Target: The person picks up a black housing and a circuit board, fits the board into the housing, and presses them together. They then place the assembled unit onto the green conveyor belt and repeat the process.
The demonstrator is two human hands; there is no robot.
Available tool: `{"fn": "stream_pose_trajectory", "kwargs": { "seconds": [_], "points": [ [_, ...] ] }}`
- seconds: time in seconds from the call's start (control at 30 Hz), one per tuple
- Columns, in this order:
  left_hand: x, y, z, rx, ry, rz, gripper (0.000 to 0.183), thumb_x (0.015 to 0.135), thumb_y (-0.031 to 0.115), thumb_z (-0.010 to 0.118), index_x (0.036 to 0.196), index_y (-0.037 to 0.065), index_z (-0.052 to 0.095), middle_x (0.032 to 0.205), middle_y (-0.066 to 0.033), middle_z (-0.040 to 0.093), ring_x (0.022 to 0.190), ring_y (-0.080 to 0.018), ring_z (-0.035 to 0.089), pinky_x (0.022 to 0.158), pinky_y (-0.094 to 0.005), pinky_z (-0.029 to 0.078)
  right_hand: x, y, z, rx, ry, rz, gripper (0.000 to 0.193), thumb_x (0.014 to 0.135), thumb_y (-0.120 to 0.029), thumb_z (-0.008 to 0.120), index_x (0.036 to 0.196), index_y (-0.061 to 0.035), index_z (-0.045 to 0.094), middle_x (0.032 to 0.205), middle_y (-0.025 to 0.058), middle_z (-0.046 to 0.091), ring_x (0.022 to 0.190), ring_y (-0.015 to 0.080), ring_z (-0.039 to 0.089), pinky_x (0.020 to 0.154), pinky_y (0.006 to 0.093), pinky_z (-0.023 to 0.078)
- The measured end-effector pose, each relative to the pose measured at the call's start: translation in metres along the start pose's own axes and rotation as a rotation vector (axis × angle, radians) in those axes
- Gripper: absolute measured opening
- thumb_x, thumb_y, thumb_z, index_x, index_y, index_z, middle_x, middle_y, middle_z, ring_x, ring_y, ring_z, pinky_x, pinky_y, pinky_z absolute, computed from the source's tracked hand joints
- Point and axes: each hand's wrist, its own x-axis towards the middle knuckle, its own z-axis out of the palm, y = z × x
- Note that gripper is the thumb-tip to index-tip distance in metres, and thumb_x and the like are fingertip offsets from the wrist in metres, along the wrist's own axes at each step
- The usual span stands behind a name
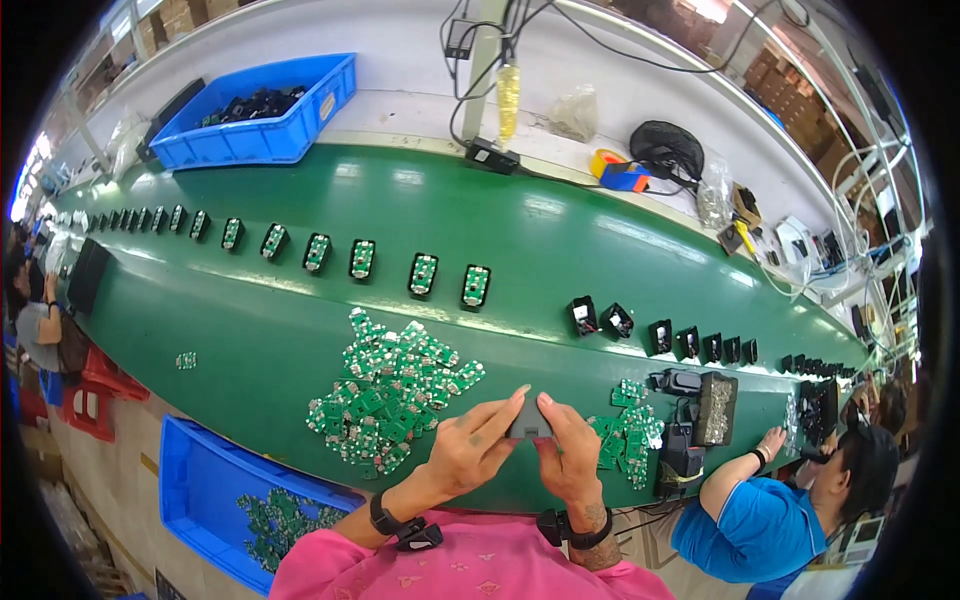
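Between my two hands I hold a small black plastic housing (530, 418) just above the near edge of the green bench. My left hand (475, 445) grips its left side, fingers pointing up along it. The fingers and thumb of my right hand (570, 450) close on its right side. What is inside the housing is hidden from me. Left of my hands lies a heap of green circuit boards (390, 390). A smaller pile of green boards (630, 435) is just to the right of my right hand.
A row of black housings with green boards (363, 259) runs along the bench's far left. More black housings (660, 337) stand at right. Blue bins (300, 140) sit at the back left and, with boards inside, below the bench (180, 480). A co-worker in blue (750, 530) sits at right.
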Motion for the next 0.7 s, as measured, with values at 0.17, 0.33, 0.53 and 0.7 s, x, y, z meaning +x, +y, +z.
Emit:
{"fn": "stream_pose_trajectory", "kwargs": {
  "seconds": [0.17,0.33,0.53,0.7],
  "points": [
    [-0.004,-0.005,-0.013,0.17,0.017,0.142,0.053,0.075,0.001,0.071,0.127,0.0,0.061,0.11,-0.0154,0.07,0.085,-0.0274,0.071,0.066,-0.0325,0.058,-0.004,-0.003,0.017,0.011,0.002,-0.037,0.051,0.077,0.006,0.068,0.127,-0.0022,0.059,0.103,0.0168,0.066,0.084,0.0349,0.067,0.072,0.0394,0.055],
    [-0.016,-0.026,-0.002,0.109,0.02,-0.228,0.055,0.084,0.007,0.072,0.136,-0.001,0.056,0.105,-0.016,0.07,0.076,-0.0234,0.071,0.062,-0.0312,0.057,0.005,0.013,0.029,0.051,-0.13,0.181,0.042,0.085,0.003,0.064,0.126,-0.0022,0.059,0.1,0.0182,0.065,0.081,0.0339,0.067,0.066,0.0392,0.055],
    [-0.039,-0.027,-0.007,-0.081,-0.033,-0.437,0.042,0.087,0.008,0.071,0.128,0.003,0.063,0.097,-0.0152,0.072,0.068,-0.0205,0.071,0.063,-0.0285,0.058,0.055,0.117,0.057,0.034,0.053,0.499,0.029,0.097,-0.007,0.056,0.125,-0.0011,0.059,0.094,0.0168,0.069,0.065,0.0175,0.069,0.055,0.0313,0.054],
    [-0.05,-0.039,0.01,-0.073,-0.279,-0.358,0.024,0.091,0.011,0.066,0.114,0.004,0.069,0.097,-0.0141,0.071,0.069,-0.0227,0.071,0.061,-0.0306,0.058,0.082,0.177,0.087,0.009,-0.025,0.582,0.035,0.097,-0.01,0.057,0.131,-0.0018,0.053,0.081,0.0145,0.071,0.054,0.0198,0.068,0.052,0.0326,0.054]
  ]
}}
